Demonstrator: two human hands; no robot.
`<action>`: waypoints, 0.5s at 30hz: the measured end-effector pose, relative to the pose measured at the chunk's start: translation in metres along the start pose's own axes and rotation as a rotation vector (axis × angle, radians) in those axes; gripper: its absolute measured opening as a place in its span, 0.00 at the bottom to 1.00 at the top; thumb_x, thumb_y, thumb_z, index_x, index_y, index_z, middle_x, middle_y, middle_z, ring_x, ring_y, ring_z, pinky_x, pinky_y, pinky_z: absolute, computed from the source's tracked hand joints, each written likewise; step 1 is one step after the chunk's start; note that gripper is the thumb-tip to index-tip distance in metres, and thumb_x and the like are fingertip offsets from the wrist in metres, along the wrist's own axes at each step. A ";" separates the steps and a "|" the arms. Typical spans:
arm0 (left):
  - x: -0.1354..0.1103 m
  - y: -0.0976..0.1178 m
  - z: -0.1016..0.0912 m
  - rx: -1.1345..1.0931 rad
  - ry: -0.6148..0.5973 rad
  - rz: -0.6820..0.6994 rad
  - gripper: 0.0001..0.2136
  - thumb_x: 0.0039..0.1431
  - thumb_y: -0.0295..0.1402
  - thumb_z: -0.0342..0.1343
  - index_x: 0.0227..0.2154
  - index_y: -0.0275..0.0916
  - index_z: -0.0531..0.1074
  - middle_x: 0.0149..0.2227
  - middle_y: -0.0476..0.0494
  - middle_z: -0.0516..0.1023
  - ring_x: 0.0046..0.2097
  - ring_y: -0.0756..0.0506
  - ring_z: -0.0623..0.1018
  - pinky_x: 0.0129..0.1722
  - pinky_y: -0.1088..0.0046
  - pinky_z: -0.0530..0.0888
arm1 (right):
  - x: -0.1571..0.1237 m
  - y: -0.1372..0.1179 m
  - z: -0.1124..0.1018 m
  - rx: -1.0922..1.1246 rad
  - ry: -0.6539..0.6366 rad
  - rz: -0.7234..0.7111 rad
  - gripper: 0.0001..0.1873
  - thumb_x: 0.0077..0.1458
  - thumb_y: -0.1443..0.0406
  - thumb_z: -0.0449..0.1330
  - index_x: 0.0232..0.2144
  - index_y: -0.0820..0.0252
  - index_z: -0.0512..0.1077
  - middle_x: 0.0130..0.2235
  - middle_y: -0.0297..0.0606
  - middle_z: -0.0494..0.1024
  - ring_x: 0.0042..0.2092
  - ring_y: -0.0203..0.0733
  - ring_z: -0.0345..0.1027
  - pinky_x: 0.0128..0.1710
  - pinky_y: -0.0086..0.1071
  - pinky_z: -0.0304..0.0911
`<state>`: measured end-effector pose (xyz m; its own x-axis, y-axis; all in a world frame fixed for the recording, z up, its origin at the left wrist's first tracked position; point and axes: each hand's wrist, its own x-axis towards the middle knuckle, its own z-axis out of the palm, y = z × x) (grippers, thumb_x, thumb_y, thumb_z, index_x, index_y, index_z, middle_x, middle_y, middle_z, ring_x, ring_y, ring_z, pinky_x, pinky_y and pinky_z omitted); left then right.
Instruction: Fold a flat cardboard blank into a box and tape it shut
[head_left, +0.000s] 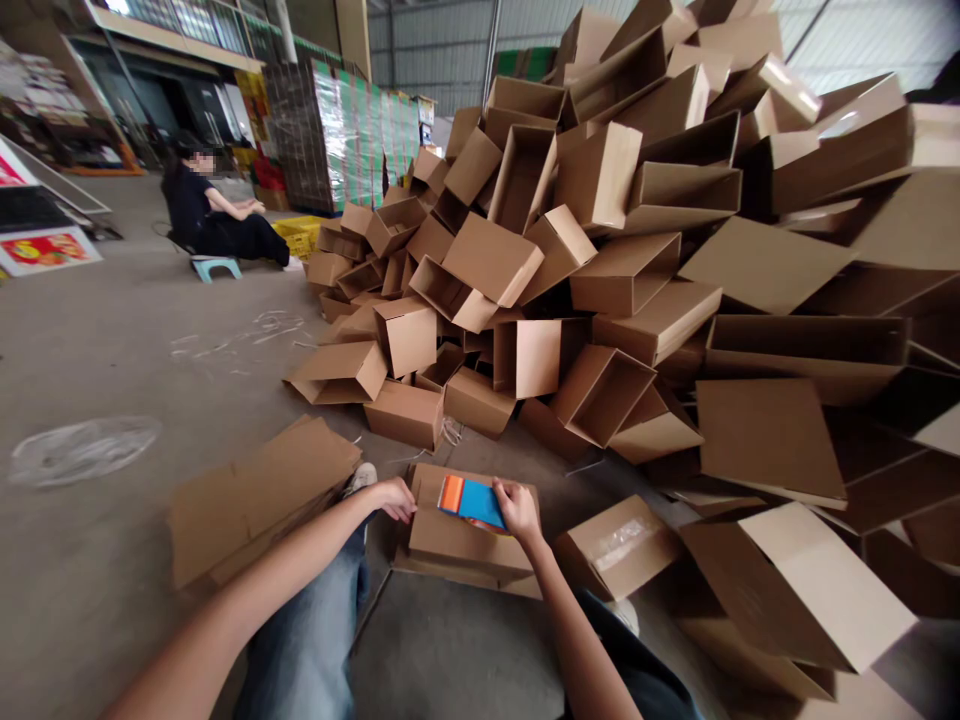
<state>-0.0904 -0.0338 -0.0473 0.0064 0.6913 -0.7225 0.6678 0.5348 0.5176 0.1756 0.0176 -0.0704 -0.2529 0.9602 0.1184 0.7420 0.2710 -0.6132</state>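
A cardboard box [457, 545] lies on the floor between my knees. My left hand [394, 497] grips its left top edge, fingers curled over the cardboard. My right hand [516, 508] holds a blue and orange tape dispenser [471, 500] pressed on the top of the box. A taped small box [616, 545] sits just to the right of my right forearm.
A huge heap of open cardboard boxes [637, 250] fills the right and centre. Flattened cardboard sheets [255, 495] lie at my left. A person in black [214, 215] sits on a low stool far left. Wrapped pallets [345, 140] stand behind. A plastic film scrap [79, 448] lies on the concrete floor.
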 end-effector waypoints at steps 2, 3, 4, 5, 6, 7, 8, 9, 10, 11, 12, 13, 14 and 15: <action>-0.001 0.001 0.002 -0.065 -0.068 -0.005 0.07 0.46 0.30 0.56 0.28 0.31 0.69 0.28 0.45 0.76 0.39 0.43 0.76 0.33 0.77 0.69 | 0.000 0.000 0.000 0.005 -0.002 0.001 0.31 0.56 0.48 0.41 0.10 0.60 0.54 0.14 0.32 0.57 0.19 0.30 0.45 0.21 0.28 0.38; -0.001 0.001 0.002 -0.090 -0.086 -0.010 0.07 0.46 0.31 0.56 0.28 0.31 0.69 0.28 0.44 0.76 0.41 0.43 0.76 0.34 0.77 0.69 | 0.000 0.000 0.000 0.008 -0.005 0.000 0.31 0.56 0.48 0.41 0.10 0.60 0.54 0.14 0.32 0.57 0.19 0.30 0.46 0.21 0.28 0.38; 0.000 0.001 0.003 -0.103 -0.090 -0.019 0.08 0.46 0.32 0.57 0.27 0.31 0.68 0.29 0.43 0.76 0.42 0.42 0.76 0.35 0.76 0.69 | 0.001 0.000 0.000 0.010 -0.008 -0.001 0.30 0.56 0.49 0.41 0.10 0.60 0.54 0.14 0.32 0.57 0.19 0.30 0.46 0.21 0.28 0.38; 0.001 0.001 0.004 -0.116 -0.091 -0.024 0.09 0.45 0.33 0.58 0.27 0.32 0.68 0.30 0.43 0.76 0.43 0.41 0.75 0.36 0.75 0.70 | 0.001 0.000 0.000 0.009 -0.011 -0.001 0.30 0.56 0.49 0.41 0.10 0.60 0.53 0.14 0.32 0.57 0.19 0.30 0.46 0.21 0.28 0.38; 0.002 0.001 0.006 -0.125 -0.086 -0.025 0.09 0.45 0.34 0.58 0.26 0.33 0.67 0.31 0.42 0.76 0.43 0.41 0.75 0.36 0.74 0.70 | 0.001 0.000 0.000 0.008 -0.015 0.001 0.30 0.56 0.49 0.40 0.10 0.60 0.53 0.14 0.32 0.57 0.19 0.30 0.46 0.21 0.28 0.38; 0.003 0.000 0.007 -0.130 -0.076 -0.025 0.10 0.45 0.35 0.58 0.26 0.33 0.67 0.32 0.41 0.77 0.44 0.40 0.75 0.37 0.73 0.70 | 0.002 0.000 -0.001 0.004 -0.018 0.002 0.30 0.56 0.49 0.40 0.10 0.60 0.53 0.14 0.32 0.57 0.19 0.30 0.46 0.21 0.28 0.38; 0.004 -0.001 0.008 -0.130 -0.064 -0.025 0.11 0.45 0.36 0.58 0.25 0.34 0.67 0.33 0.40 0.77 0.44 0.39 0.75 0.37 0.72 0.71 | 0.002 0.000 -0.001 -0.002 -0.021 0.004 0.30 0.56 0.49 0.40 0.10 0.60 0.53 0.14 0.32 0.58 0.19 0.30 0.47 0.21 0.28 0.38; 0.006 -0.002 0.010 -0.125 -0.054 -0.025 0.11 0.44 0.37 0.59 0.25 0.34 0.67 0.34 0.39 0.77 0.44 0.39 0.75 0.38 0.71 0.71 | 0.002 -0.001 -0.002 -0.009 -0.023 0.006 0.30 0.56 0.49 0.40 0.10 0.60 0.54 0.14 0.33 0.58 0.19 0.30 0.47 0.21 0.28 0.39; 0.007 -0.002 0.011 -0.123 -0.046 -0.026 0.11 0.44 0.37 0.59 0.25 0.35 0.66 0.35 0.38 0.77 0.45 0.38 0.75 0.38 0.70 0.71 | 0.002 -0.001 -0.002 -0.018 -0.027 0.007 0.31 0.56 0.49 0.40 0.10 0.60 0.55 0.14 0.33 0.59 0.19 0.31 0.47 0.21 0.28 0.39; 0.009 -0.003 0.012 -0.118 -0.045 -0.033 0.10 0.44 0.37 0.59 0.25 0.35 0.66 0.36 0.36 0.77 0.45 0.38 0.75 0.38 0.70 0.71 | 0.002 -0.002 -0.003 -0.028 -0.030 0.006 0.31 0.56 0.49 0.40 0.10 0.60 0.55 0.14 0.33 0.59 0.19 0.31 0.48 0.21 0.29 0.39; 0.010 -0.003 0.013 -0.110 -0.050 -0.044 0.10 0.45 0.36 0.58 0.26 0.35 0.66 0.37 0.35 0.77 0.45 0.38 0.75 0.38 0.70 0.71 | 0.002 -0.003 -0.004 -0.039 -0.035 0.004 0.31 0.56 0.49 0.41 0.10 0.60 0.55 0.14 0.33 0.59 0.19 0.31 0.48 0.21 0.29 0.39; 0.012 -0.003 0.014 -0.100 -0.058 -0.051 0.09 0.45 0.36 0.58 0.26 0.35 0.67 0.38 0.34 0.77 0.45 0.38 0.75 0.38 0.69 0.71 | 0.002 -0.004 -0.004 -0.049 -0.043 -0.001 0.31 0.57 0.50 0.41 0.09 0.60 0.56 0.14 0.33 0.59 0.19 0.31 0.48 0.21 0.29 0.39; 0.013 -0.003 0.015 -0.080 -0.060 -0.054 0.09 0.46 0.36 0.57 0.26 0.35 0.67 0.39 0.34 0.77 0.45 0.38 0.75 0.38 0.69 0.71 | 0.002 -0.005 -0.005 -0.057 -0.053 -0.008 0.31 0.57 0.50 0.41 0.09 0.60 0.56 0.14 0.33 0.59 0.19 0.31 0.48 0.21 0.29 0.39; 0.014 -0.003 0.016 -0.052 -0.055 -0.056 0.09 0.46 0.36 0.57 0.26 0.35 0.68 0.39 0.34 0.77 0.44 0.39 0.76 0.37 0.69 0.72 | 0.002 -0.007 -0.006 -0.064 -0.065 -0.018 0.31 0.57 0.50 0.41 0.09 0.60 0.56 0.14 0.33 0.59 0.19 0.31 0.48 0.21 0.29 0.39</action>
<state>-0.0804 -0.0335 -0.0659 0.0124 0.6328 -0.7742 0.6288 0.5971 0.4981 0.1740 0.0182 -0.0613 -0.3045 0.9494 0.0770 0.7747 0.2939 -0.5598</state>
